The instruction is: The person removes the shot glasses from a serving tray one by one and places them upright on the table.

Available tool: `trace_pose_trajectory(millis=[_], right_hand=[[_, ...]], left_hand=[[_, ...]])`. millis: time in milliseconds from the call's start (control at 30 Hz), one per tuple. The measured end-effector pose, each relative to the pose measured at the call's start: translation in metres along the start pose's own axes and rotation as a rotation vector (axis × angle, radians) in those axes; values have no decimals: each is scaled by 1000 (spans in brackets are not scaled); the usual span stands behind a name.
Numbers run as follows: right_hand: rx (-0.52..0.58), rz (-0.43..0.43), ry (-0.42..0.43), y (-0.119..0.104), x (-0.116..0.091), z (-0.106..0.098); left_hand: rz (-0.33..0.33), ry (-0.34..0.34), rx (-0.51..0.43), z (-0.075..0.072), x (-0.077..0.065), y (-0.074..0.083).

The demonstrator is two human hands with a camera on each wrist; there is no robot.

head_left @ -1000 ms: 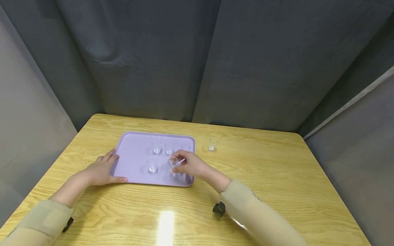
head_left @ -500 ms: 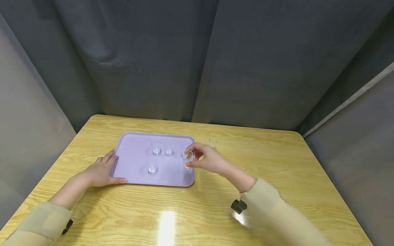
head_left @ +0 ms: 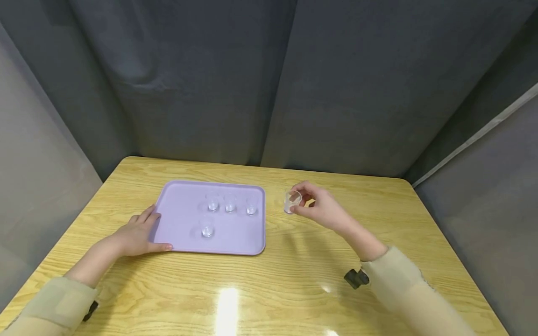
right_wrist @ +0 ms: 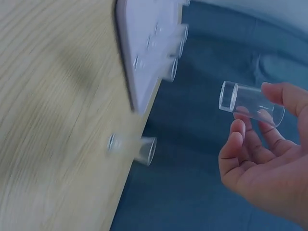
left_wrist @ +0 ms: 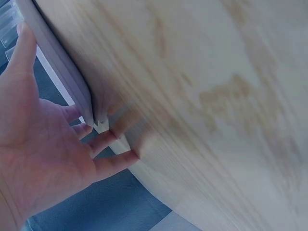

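Note:
In the head view my right hand [head_left: 322, 209] is right of the lavender tray [head_left: 180, 224], pinching a small clear shot glass [head_left: 288, 204] between thumb and fingers. The right wrist view shows this shot glass held up in the air, away from the wooden table. A second clear glass [right_wrist: 144, 148] stands on the table beyond it, hidden in the head view behind the held one. My left hand [head_left: 136, 235] rests at the tray's left side, thumb along the near edge and fingers spread along the left edge. Several clear glasses [head_left: 207, 229] stand upright on the tray.
The wooden table [head_left: 378, 224] extends right of the tray and in front of it. Dark curtains [head_left: 201, 93] hang behind its back edge, with paler panels [head_left: 38, 116] on both sides.
My right hand has lifted the shot glass from the tray's right part and carried it right, past the tray edge. A tray glass it covered now shows. My left hand stays put.

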State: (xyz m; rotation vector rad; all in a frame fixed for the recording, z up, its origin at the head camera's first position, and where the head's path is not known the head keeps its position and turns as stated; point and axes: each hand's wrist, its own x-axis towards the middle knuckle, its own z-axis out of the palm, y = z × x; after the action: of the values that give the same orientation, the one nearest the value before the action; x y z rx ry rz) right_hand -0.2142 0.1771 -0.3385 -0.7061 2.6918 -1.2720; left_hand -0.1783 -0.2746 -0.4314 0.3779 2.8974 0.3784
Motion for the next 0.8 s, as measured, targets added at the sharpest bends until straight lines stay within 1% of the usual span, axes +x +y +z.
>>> trace_pose_trajectory(millis=[167, 433, 600, 800], right_hand=[[11, 43, 47, 21, -1, -13], [-9, 165, 137, 56, 2, -23], [-70, 175, 185, 75, 7, -23], [-90, 179, 222, 99, 17, -19]], left_hand=[[1, 3, 2, 1, -1, -1], [5, -10, -4, -1, 1, 0], [5, -12, 2, -1, 1, 0], [6, -11, 9, 0, 1, -2]])
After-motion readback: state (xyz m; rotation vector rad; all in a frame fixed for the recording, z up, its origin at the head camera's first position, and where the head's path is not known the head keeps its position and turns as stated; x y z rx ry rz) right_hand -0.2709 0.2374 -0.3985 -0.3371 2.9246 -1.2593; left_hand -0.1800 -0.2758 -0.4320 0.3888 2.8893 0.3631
